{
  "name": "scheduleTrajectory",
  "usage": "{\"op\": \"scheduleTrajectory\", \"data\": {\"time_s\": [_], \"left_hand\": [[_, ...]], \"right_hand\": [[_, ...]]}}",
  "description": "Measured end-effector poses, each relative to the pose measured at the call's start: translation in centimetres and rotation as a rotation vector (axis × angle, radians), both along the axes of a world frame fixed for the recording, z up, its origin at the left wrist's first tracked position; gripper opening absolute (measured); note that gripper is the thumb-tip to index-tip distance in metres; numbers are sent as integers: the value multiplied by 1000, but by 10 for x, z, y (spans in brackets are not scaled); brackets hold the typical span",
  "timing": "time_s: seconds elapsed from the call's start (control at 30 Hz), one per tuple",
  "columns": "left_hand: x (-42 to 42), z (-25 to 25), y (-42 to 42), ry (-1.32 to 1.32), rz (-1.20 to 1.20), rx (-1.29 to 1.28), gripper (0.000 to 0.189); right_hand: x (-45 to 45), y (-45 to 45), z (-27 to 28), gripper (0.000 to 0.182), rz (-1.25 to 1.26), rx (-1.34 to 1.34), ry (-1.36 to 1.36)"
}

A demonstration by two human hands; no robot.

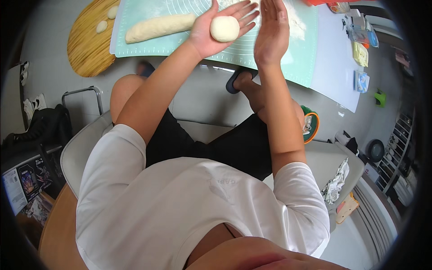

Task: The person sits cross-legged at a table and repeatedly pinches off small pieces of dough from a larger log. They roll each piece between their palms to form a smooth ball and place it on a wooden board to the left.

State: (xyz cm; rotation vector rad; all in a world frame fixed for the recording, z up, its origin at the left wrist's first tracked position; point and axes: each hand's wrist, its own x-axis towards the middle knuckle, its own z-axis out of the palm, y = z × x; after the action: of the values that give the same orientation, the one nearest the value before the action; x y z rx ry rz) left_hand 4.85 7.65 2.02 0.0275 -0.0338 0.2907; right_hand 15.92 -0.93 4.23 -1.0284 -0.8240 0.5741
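Note:
A smooth, pale dough ball (224, 29) rests on the upturned palm of my left hand (205, 37), whose fingers are spread out straight. Just to its right is my right hand (271, 37), turned edge-on with its fingers straight and close together. Nothing shows in it, and it is apart from the ball. Both hands are over a pale green silicone pastry mat (300, 65) printed with circles and a ruler edge. On the mat, left of my left hand, lies a thick dough log (158, 28). Loose flour (297, 25) is scattered near the mat's far right.
A round wooden board (86, 47) at the left bears two small dough balls (101, 26). The white table (337, 77) carries a tissue pack (361, 81) and a yellow packet (360, 54) along its right edge. An orange-rimmed green bin (317, 127) stands by my right knee.

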Motion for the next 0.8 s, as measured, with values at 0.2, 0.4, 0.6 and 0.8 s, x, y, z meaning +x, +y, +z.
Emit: {"op": "scheduleTrajectory", "data": {"time_s": [0.2,0.4,0.6,0.8], "left_hand": [[13,-27,-7,-10,4,217,78],[-1,-15,4,309,94,200,92],[-4,7,45,395,596,774,80],[-20,15,56,456,631,727,66]], "right_hand": [[-42,-9,1,46,-83,-208,-717],[-34,-8,-20,46,-179,-62,-868],[-18,-17,-63,40,-206,-362,-1129],[-22,-13,-42,39,-256,-389,-1071]]}}
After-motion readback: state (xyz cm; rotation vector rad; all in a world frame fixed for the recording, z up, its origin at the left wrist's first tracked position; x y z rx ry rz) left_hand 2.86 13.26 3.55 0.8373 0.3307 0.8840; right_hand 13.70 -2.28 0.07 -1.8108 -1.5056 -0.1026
